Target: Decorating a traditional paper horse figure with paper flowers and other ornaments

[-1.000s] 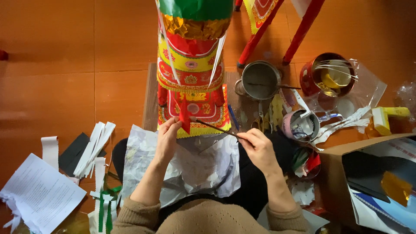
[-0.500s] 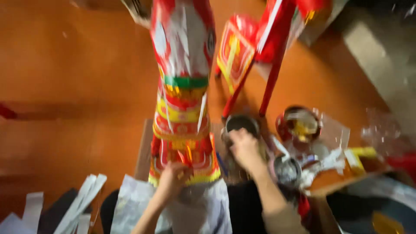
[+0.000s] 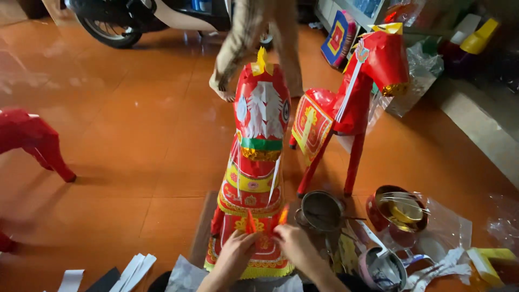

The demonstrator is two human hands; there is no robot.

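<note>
A red paper horse point(image 3: 259, 140) with gold, green and white trim stands on the orange tiled floor in front of me, its rear towards me. My left hand point(image 3: 232, 258) is at its decorated rump and pinches a small orange paper strip point(image 3: 250, 221) that stands upright. My right hand point(image 3: 294, 246) is close beside it and pinches a second orange strip point(image 3: 283, 214) against the same rump. Both wrists leave the frame at the bottom edge.
A second red paper horse point(image 3: 351, 92) stands at the back right, and part of a third point(image 3: 32, 138) at the left. Another person's legs point(image 3: 259, 38) and a motorbike wheel point(image 3: 102, 19) are behind. Metal pot point(image 3: 321, 211), tins point(image 3: 397, 208) and white paper strips point(image 3: 132, 267) lie nearby.
The view has tilted up from my lap to the whole horse and the room. My hands moved from a thin strip held between them to the horse's rump, each with an orange strip.
</note>
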